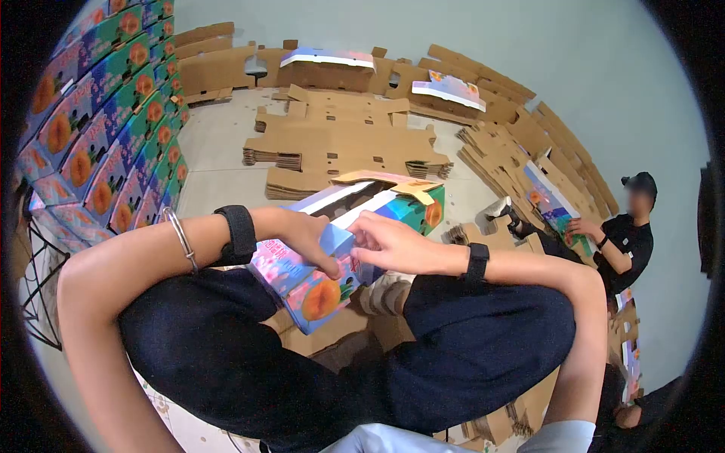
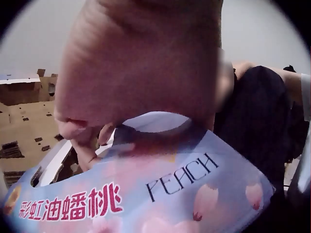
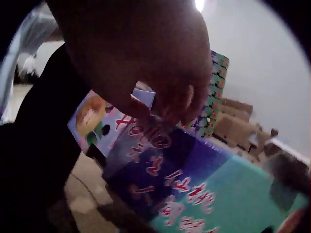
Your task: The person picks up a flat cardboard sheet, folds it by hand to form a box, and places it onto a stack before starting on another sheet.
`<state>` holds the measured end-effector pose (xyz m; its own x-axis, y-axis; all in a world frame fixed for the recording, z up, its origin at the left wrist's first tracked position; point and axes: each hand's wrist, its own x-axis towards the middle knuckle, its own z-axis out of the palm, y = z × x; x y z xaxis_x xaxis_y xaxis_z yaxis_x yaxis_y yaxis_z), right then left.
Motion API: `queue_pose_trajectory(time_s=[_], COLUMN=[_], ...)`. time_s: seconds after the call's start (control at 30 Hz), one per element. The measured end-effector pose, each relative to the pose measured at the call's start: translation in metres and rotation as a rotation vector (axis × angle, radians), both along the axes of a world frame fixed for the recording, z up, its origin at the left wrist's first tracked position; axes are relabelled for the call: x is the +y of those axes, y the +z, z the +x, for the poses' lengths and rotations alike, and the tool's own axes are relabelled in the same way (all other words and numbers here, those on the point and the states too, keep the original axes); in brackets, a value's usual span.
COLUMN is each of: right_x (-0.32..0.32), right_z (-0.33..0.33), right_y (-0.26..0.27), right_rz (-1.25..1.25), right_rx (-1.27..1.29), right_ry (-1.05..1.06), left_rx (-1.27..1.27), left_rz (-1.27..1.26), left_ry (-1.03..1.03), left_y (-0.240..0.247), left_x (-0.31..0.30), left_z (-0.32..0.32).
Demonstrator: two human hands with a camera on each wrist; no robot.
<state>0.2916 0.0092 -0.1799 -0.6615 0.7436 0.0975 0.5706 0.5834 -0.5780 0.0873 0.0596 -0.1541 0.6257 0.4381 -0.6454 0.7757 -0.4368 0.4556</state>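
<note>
A printed peach carton (image 1: 321, 298) stands between the person's knees, its top partly open with a yellowish flap (image 1: 389, 181) spread at the far end. The left hand (image 1: 313, 240) grips the near end, thumb over a light-blue flap (image 1: 337, 240). In the left wrist view that hand (image 2: 141, 68) bends over the carton's side panel (image 2: 160, 208), which reads PEACH. The right hand (image 1: 396, 245) pinches the carton's edge beside the blue flap. The right wrist view has its curled fingers (image 3: 182, 104) at the top edge of the purple and green side (image 3: 194, 170); the fingertips are partly hidden.
Printed cartons (image 1: 98, 128) are stacked high on the left. Flat brown cardboard (image 1: 340, 140) lies in piles ahead, and more sheets (image 1: 491, 151) lean along the wall. Another person (image 1: 627, 241) sits at the right, handling a printed sheet (image 1: 550, 200).
</note>
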Motion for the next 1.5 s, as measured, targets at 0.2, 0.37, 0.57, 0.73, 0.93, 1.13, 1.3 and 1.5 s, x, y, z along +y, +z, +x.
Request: queue_pose_trajectory(time_s=[0.2,0.37,0.57,0.73,0.93,1.13,1.3,1.5], right_x=[0.012,0.014,0.014,0.0,0.002,-0.001,-0.001,-0.009], right_z=[0.004,0.005,0.007,-0.008,-0.002,0.014,0.018,0.02], right_y=[-0.015,-0.016,-0.016,0.004,0.016,-0.022,-0.026,-0.031], right_rz=[-0.452,-0.444,-0.291,0.182,0.121,0.104,0.076,0.267], right_rx=[0.274,0.34,0.26,0.278,-0.153,-0.21,-0.425,-0.434], right_ry=[-0.089,-0.091,-0.046,-0.001,0.188,0.039,0.149,0.273], left_rx=[-0.038,-0.019,0.007,-0.308,-0.385,-0.434,-0.417,-0.319], left_rz=[0.174,0.135,0.046,-0.21,-0.155,-0.257,-0.407,0.19], left_ry=[-0.012,-0.006,0.042,0.037,0.264,0.124,0.006,-0.209], left_y=[-0.017,-0.01,-0.005,-0.01,-0.029,-0.028,-0.038,-0.045], left_x=[0.001,0.001,-0.002,0.002,0.0,-0.019,-0.016,-0.003], left_z=[-0.001,0.002,0.003,-0.006,-0.01,0.019,0.03,0.022])
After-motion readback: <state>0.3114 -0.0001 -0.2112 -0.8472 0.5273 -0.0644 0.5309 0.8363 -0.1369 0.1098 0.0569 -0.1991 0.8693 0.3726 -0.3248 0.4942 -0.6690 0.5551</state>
